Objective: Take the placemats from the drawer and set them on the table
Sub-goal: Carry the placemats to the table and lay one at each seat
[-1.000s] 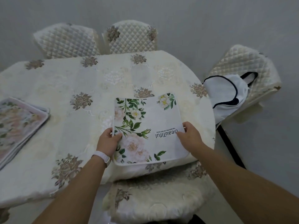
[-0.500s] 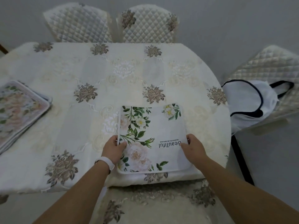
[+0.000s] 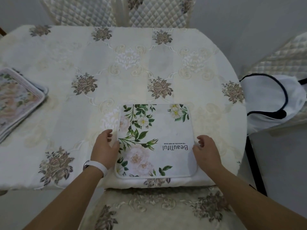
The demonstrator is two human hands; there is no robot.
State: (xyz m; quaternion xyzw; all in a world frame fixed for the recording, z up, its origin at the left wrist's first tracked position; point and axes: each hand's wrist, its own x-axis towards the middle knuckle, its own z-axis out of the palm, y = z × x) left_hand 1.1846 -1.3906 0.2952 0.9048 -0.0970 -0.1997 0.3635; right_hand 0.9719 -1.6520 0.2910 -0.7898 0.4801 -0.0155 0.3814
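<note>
A white placemat [image 3: 159, 138] printed with green leaves, pale flowers and the word "Beautiful" lies flat near the front edge of the table [image 3: 116, 67], which has a cream embroidered cloth. My left hand [image 3: 104, 148] sits at the mat's left edge with the fingers loosely curled and spread. At the mat's right edge is my right hand [image 3: 206, 151], fingers apart and only the tips near the rim. Neither hand grips the mat. A stack of more placemats [image 3: 16, 103] with a pink flower print lies at the table's left edge.
A cushioned chair seat [image 3: 157, 211] is pushed under the table right below the mat. Two quilted chair backs [image 3: 116, 10] stand at the far side. Another chair at the right carries a white bag with dark trim [image 3: 269, 100].
The placemat has been laid flat on the table and both hands have let go of its edges, fingers now spread. The view has moved closer over the table.
</note>
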